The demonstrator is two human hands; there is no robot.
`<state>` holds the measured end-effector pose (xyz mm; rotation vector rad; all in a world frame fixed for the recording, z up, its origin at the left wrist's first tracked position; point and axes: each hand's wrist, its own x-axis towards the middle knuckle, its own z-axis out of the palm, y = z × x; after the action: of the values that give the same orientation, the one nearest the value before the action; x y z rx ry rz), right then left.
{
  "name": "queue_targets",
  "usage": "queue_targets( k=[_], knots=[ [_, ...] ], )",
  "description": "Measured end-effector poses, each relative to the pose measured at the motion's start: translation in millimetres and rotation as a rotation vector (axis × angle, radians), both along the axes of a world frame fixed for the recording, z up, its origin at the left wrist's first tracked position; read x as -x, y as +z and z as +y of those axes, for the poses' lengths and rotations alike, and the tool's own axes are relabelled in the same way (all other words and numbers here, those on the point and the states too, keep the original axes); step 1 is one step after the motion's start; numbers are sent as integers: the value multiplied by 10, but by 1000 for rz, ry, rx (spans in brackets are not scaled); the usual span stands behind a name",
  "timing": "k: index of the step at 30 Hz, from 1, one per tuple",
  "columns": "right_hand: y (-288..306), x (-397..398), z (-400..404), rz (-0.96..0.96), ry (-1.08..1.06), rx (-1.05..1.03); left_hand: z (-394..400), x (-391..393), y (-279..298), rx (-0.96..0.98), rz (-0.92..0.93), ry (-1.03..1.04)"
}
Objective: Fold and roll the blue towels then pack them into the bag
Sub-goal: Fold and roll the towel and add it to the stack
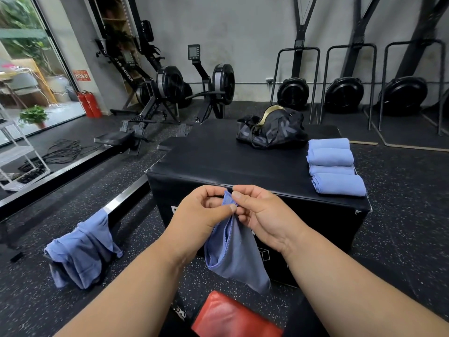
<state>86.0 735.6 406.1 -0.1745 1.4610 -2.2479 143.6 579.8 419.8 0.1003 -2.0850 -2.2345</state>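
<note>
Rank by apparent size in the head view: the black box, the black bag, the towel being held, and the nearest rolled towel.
1. black box
2. black bag and held towel: similar, and the towel is nearer, so unranked
3. nearest rolled towel

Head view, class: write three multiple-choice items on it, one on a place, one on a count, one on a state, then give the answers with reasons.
1. Where is the bag?
A. on the floor
B. on the far side of the black box
C. on the white shelf

2. How many rolled towels lie on the box?
A. two
B. four
C. six

3. What state is the held towel in?
A. rolled tight
B. packed in the bag
C. hanging loose, pinched at its top

Answers:
1. B: the bag sits on the box top, at its far edge.
2. B: four rolls lie side by side at the box's right edge.
3. C: the left hand and the right hand pinch its top edge and the rest hangs down.
</note>
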Motion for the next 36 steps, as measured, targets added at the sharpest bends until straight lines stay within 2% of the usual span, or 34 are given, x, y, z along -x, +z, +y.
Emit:
queue_targets(
  k=[15,25,31,34,36],
  knots=[
    [-20,55,-69,-59,-38,80,-1,91,-115,-58,-51,104],
    [-31,120,-20,-88,20,108,-71,92,-136,77,-43,51],
    [-55,151,44,81,50,-45,-166,155,-102,82,-7,-40],
    [-82,143,71,298,99,-264,-234,164,-27,89,0,-76],
    [-102,139,85,389,132,-332,-283,172,28,128,25,-116]
  ],
)
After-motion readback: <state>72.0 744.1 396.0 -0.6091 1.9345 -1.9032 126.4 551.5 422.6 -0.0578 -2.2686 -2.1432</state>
